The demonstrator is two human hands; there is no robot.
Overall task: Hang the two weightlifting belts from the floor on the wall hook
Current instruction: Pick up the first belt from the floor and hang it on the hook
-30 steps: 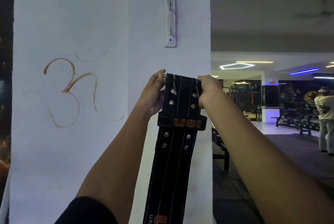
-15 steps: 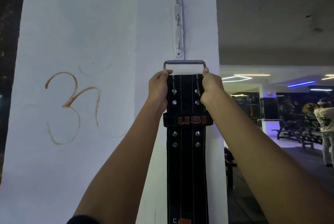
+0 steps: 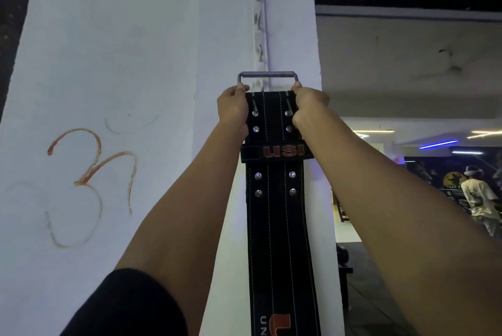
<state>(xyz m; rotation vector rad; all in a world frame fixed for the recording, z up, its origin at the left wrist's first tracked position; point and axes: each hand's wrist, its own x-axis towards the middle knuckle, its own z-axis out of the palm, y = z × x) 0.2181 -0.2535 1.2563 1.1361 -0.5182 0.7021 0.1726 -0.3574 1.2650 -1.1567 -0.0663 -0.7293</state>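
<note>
the white pillar [image 3: 152, 64] fills most of the view, with an orange sign [image 3: 89, 181] painted on its left face. on the narrow face in the middle, a white hook rail [image 3: 258, 29] goes up vertically, with several small hooks one above the other.

the black belt [image 3: 274, 213] hangs long and flat in front of this narrow face, from the hands down to the bottom edge of the picture. it looks thick and stiff, with white stitching lines along its length, pairs of metal rivets, and a loop with orange letters across it. at the top is a grey metal buckle [image 3: 267, 76], a wide rectangular frame, which is now just in front of the lowest part of the rail. only one belt is visible here.

the left hand [image 3: 233, 113] is clenched on the left edge of the belt just under the buckle, and the right hand [image 3: 307, 107] is clenched on the right edge in the same way.

what could go wrong, in my opinion: the hooks are small and the buckle covers the lowest one, so the person may not see if the frame really catches it. if the hands let go too early, the heavy belt can slide off and fall. the belt's weight may also twist the buckle sideways.
</note>
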